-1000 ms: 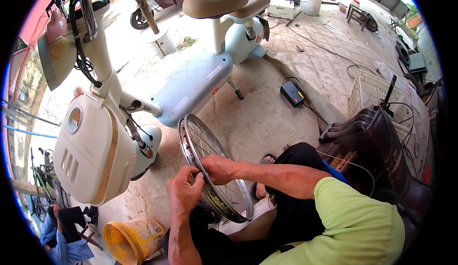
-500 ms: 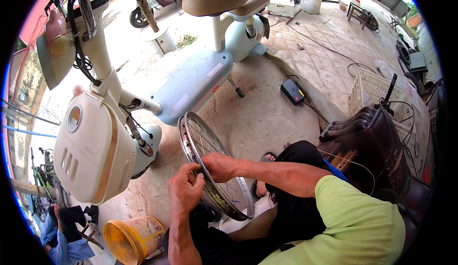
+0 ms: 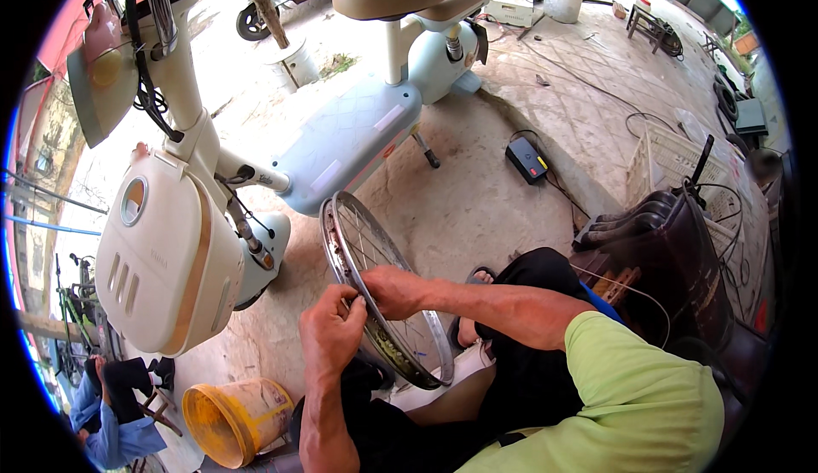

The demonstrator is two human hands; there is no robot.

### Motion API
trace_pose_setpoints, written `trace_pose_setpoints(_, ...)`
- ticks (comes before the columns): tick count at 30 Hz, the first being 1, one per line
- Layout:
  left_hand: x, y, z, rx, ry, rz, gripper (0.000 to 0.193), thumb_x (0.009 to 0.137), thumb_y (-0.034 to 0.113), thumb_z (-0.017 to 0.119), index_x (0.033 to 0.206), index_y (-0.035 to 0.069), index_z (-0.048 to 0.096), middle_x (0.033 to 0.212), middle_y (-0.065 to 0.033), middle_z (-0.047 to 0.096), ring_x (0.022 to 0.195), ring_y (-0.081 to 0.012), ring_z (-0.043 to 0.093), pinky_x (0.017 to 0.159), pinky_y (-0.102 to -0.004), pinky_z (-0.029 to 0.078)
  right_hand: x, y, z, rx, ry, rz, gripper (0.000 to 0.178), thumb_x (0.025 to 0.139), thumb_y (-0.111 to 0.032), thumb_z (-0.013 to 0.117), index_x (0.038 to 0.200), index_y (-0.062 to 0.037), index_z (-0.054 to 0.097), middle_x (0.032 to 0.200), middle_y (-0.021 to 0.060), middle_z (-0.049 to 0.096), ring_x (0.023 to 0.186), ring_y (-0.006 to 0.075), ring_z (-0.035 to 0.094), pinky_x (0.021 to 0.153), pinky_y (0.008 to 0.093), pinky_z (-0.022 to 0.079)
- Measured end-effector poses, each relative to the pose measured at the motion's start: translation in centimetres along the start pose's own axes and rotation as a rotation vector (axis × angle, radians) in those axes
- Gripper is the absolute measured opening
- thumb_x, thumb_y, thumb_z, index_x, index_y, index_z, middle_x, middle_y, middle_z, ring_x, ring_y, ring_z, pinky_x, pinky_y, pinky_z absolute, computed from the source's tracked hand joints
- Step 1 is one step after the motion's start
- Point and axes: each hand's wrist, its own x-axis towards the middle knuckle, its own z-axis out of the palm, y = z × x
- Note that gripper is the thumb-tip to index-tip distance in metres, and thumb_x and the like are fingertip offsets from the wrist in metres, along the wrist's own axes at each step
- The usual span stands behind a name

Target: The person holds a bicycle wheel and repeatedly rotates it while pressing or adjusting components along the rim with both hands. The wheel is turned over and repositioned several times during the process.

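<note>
Rim (image 3: 399, 358): blocks straight crossing between left fingers (image 3: 353, 311) and right hand (image 3: 392, 292)
Floor (image 3: 486, 209): open ahead-right of the fingers
Scooter (image 3: 349, 141): obstructs beyond them
Bucket (image 3: 271, 409): obstacle, lower left

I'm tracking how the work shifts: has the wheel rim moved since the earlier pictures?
No, not visibly: the wheel rim keeps its place against the parked scooter's footboard; both appear slightly higher because the view shifted.

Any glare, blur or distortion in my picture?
Head view: glare bleaches the pale ground behind the cream-and-blue plastic bike; head view: fisheye bends edges near the black border; head view: bare left hand, bare right hand and round silver metal rim look fairly sharp.
</note>
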Motion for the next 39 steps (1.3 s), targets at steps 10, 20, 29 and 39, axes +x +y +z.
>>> trace_pose_setpoints(10, 0.0, 0.1, 0.1, -0.011, -0.002, 0.006, 0.010, 0.080, 0.008, 0.073, 0.088, 0.006, 0.068, 0.054, -0.0068, 0.051, 0.047, -0.0150, 0.050, 0.051, -0.0327, 0.044, 0.0, -0.3, -0.2, 0.017, 0.012, -0.010, 0.027, 0.080, -0.019, 0.070, 0.105, -0.0082, 0.063, 0.095, 0.0185, 0.069, 0.092, 0.0431, 0.065, 0.075, 0.0480, 0.052)
trace_pose_setpoints(20, 0.1, 0.1, -0.1, -0.011, -0.023, -0.023, 0.010, 0.080, 0.008, 0.072, 0.089, 0.005, 0.068, 0.054, -0.0069, 0.051, 0.048, -0.0163, 0.050, 0.052, -0.0333, 0.044, 0.1, 0.0, 0.0, 0.010, -0.013, -0.004, 0.027, 0.081, -0.019, 0.070, 0.105, -0.0091, 0.064, 0.096, 0.0185, 0.069, 0.093, 0.0427, 0.064, 0.076, 0.0480, 0.052)
trace_pose_setpoints(29, -0.1, 0.0, -0.1, 0.000, -0.025, -0.005, 0.014, 0.080, 0.009, 0.073, 0.093, 0.005, 0.070, 0.054, -0.0072, 0.050, 0.047, -0.0162, 0.049, 0.052, -0.0331, 0.044, 0.0, 0.0, -0.1, 0.019, -0.030, 0.004, 0.028, 0.081, -0.020, 0.070, 0.105, -0.0084, 0.064, 0.096, 0.0195, 0.069, 0.093, 0.0430, 0.065, 0.076, 0.0483, 0.052)
trace_pose_setpoints(39, 0.0, -0.4, 0.0, -0.007, -0.029, 0.001, 0.013, 0.080, 0.009, 0.073, 0.092, 0.005, 0.069, 0.054, -0.0066, 0.049, 0.047, -0.0148, 0.048, 0.052, -0.0328, 0.044, 0.0, -0.1, -0.1, 0.002, -0.010, -0.017, 0.028, 0.080, -0.020, 0.070, 0.105, -0.0079, 0.063, 0.095, 0.0199, 0.069, 0.092, 0.0438, 0.065, 0.075, 0.0491, 0.052)
